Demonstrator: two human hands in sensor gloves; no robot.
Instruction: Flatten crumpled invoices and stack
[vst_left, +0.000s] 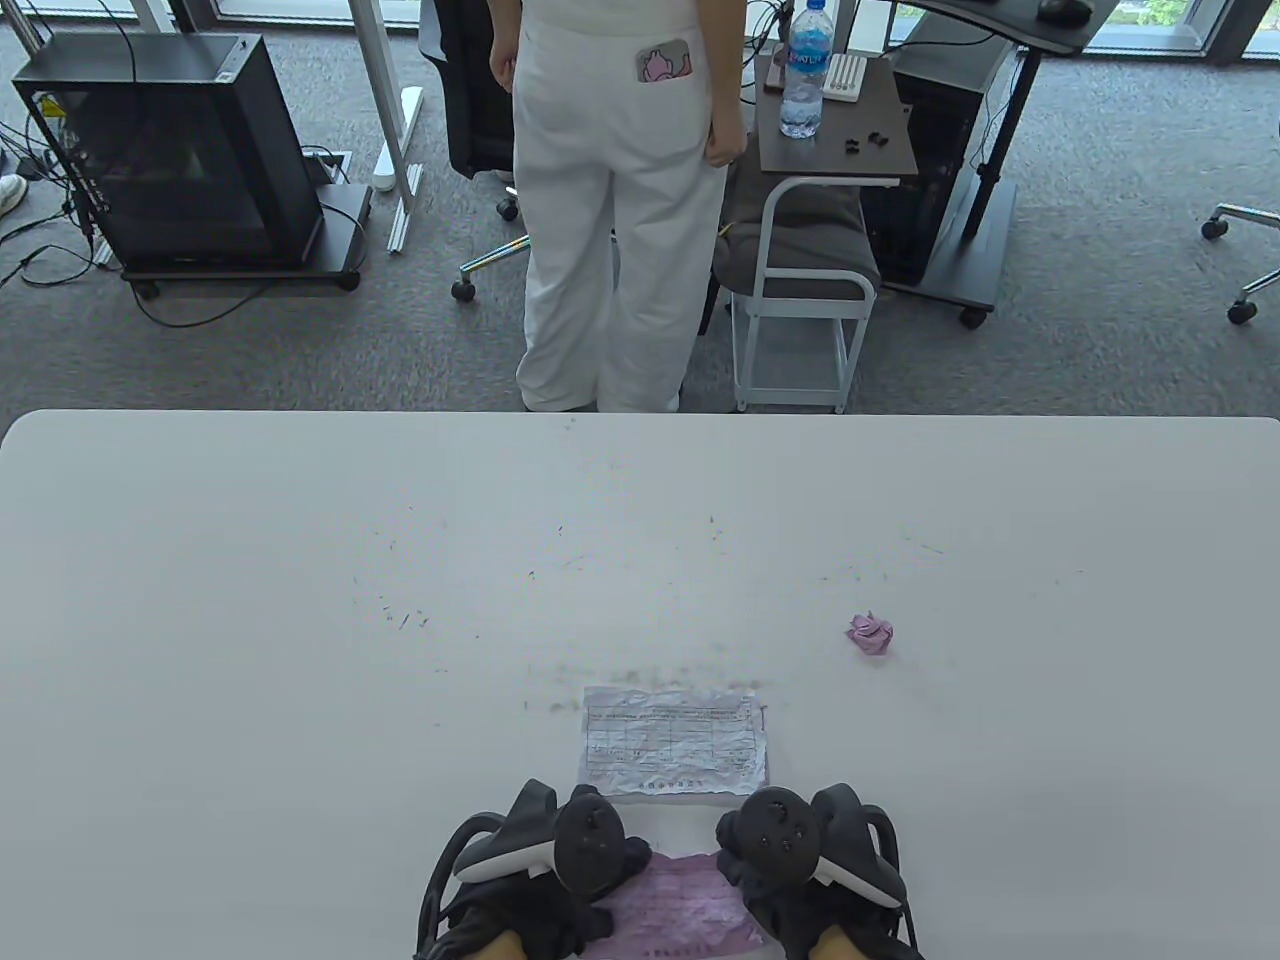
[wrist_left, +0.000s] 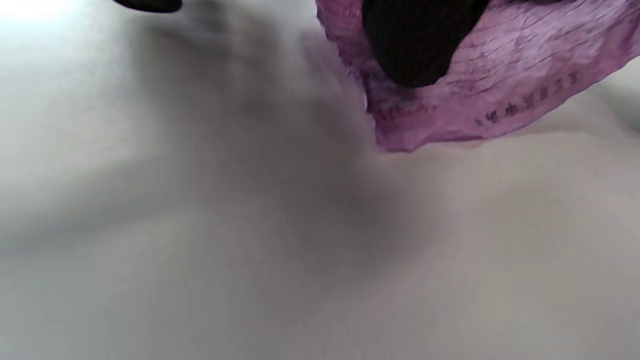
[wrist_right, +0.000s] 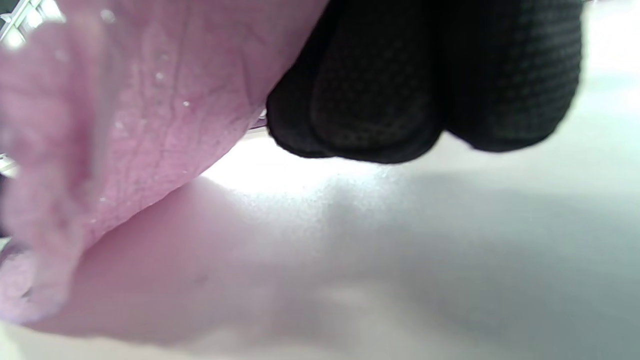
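Gripping the pink invoice (vst_left: 682, 895) by its edges at the counter's (vst_left: 300, 620) near side, left hand (vst_left: 545, 860) and right hand (vst_left: 810, 850) are mid-flattening; next likely stacking onto the white invoice (vst_left: 672, 742), crumpled ball (vst_left: 870, 633) pending.

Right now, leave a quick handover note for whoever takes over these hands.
Left hand and right hand both hold the pink invoice at the near table edge, partly uncrumpled and lifted.
White invoice lies flattened just beyond the hands.
One pink crumpled ball sits to the right, untouched.
Left: finish flattening the pink sheet, stack it on the white, then do the ball.
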